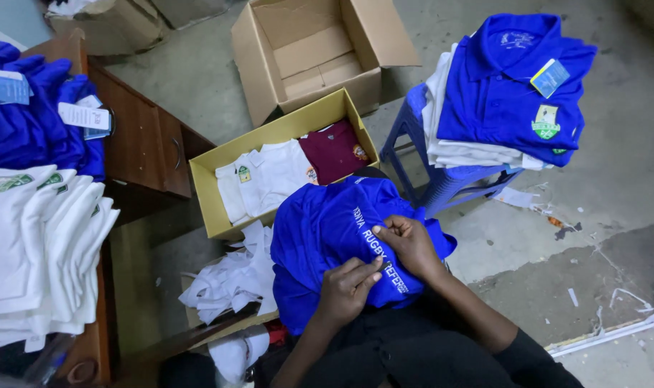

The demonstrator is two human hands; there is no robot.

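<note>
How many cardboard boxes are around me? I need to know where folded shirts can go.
3 for sure: an open empty box top centre, a shallow yellow-sided box holding white and maroon shirts, and another brown box cut off at the top left. More may lie out of frame.

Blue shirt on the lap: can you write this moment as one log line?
view: head | left hand: on blue shirt | right hand: pinching its fabric | nearby: yellow box of folded shirts

A bright blue shirt (pixel 327 237) with white lettering lies crumpled and bunched across the person's lap, just beside the yellow cardboard box (pixel 215 208) of folded shirts.
</note>
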